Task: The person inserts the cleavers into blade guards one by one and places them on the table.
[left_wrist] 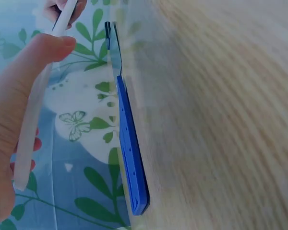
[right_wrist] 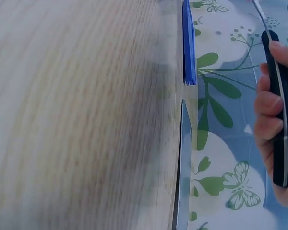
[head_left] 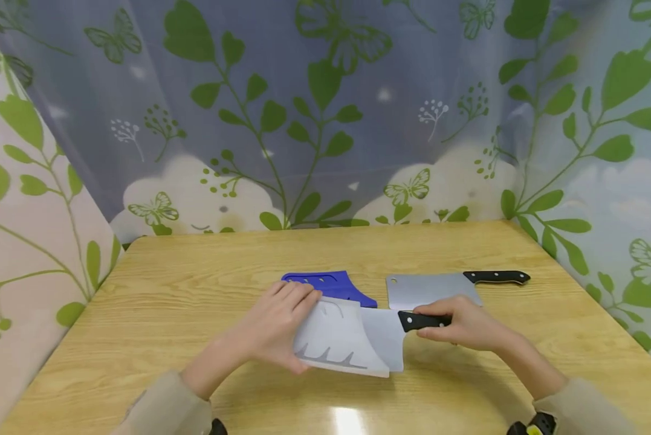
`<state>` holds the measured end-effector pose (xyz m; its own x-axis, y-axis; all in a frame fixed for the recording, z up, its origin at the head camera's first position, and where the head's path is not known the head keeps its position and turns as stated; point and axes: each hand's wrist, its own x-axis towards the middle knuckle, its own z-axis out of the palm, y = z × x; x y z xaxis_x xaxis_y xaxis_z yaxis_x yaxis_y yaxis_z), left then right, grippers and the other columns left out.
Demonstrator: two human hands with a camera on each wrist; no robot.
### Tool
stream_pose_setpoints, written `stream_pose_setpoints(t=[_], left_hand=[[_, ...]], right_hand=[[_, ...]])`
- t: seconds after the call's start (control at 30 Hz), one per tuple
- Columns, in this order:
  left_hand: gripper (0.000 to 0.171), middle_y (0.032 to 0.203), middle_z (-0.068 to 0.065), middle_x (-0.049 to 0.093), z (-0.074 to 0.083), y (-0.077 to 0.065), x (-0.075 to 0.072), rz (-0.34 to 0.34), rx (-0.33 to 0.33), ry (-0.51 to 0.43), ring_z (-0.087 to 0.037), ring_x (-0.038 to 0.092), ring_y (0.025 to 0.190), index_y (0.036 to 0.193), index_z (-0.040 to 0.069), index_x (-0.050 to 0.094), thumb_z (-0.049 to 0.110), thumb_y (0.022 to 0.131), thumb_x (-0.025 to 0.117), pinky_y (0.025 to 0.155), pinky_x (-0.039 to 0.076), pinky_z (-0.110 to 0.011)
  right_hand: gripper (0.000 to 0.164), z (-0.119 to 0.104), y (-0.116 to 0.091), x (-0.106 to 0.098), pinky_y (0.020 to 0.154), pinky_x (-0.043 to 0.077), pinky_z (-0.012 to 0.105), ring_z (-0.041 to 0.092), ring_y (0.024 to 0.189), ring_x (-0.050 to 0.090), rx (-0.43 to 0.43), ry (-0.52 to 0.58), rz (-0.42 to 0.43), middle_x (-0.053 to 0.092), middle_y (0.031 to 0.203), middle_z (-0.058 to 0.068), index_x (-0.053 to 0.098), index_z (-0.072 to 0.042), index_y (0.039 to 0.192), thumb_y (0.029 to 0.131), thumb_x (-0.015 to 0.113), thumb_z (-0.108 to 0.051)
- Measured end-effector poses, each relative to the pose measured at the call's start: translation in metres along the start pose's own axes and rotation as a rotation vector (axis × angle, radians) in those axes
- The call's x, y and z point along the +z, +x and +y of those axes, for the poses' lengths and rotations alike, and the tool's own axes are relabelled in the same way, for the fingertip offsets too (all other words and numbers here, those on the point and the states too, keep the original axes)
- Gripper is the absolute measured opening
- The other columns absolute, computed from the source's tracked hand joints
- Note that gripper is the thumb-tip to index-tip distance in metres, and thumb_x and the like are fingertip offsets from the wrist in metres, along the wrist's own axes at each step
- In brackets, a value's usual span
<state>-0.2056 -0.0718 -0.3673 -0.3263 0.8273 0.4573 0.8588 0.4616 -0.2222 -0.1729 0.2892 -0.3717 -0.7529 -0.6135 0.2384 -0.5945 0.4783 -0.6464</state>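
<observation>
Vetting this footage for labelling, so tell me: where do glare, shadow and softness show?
Head view: white glare on the table at bottom centre, soft shadow below the right forearm; left wrist view: wood grain soft toward the right edge; right wrist view: grain soft toward the left edge.

Cleaver [head_left: 386,341] partly inside a white sheath [head_left: 333,332], both raised off the surface [head_left: 167,302].
Blade bare at the handle end; black riveted handle points right. Sheath mouth concave, grey toothed marking along its lower edge.
</observation>
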Motion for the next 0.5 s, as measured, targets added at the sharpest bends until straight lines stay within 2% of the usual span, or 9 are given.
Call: stream_pose_setpoints(t=[0.17, 0.37, 0.5], left_hand=[[0.108, 0.115, -0.012, 0.055, 0.000, 0.005, -0.001, -0.017, 0.000, 0.059, -0.025, 0.051, 0.102, 0.123, -0.001, 0.051, 0.069, 0.044, 0.071, 0.086, 0.043, -0.038], [0.106, 0.114, -0.011, 0.054, 0.006, 0.015, 0.001, -0.026, 0.016, 0.068, -0.025, 0.051, 0.100, 0.122, -0.001, 0.050, 0.071, 0.047, 0.067, 0.085, 0.042, -0.037], [0.106, 0.114, -0.011, 0.055, 0.010, 0.016, 0.002, -0.054, 0.008, 0.089, -0.024, 0.051, 0.099, 0.123, 0.000, 0.051, 0.072, 0.047, 0.067, 0.084, 0.042, -0.036]], right_hand=[[0.029, -0.002, 0.004, 0.001, 0.047, 0.042, 0.021, -0.001, 0.059, 0.049, -0.012, 0.021, 0.010, 0.068, 0.096, 0.015, 0.065, 0.007, 0.108, 0.082, 0.068, -0.008], [0.031, -0.006, 0.013, 0.003, 0.049, 0.043, 0.021, -0.001, 0.058, 0.049, 0.029, 0.016, -0.002, 0.068, 0.098, 0.013, 0.066, 0.004, 0.110, 0.084, 0.067, -0.014], [0.033, -0.005, 0.017, 0.008, 0.048, 0.043, 0.021, -0.001, 0.054, 0.047, 0.056, 0.021, -0.009, 0.068, 0.099, 0.013, 0.066, 0.004, 0.110, 0.084, 0.067, -0.016]])
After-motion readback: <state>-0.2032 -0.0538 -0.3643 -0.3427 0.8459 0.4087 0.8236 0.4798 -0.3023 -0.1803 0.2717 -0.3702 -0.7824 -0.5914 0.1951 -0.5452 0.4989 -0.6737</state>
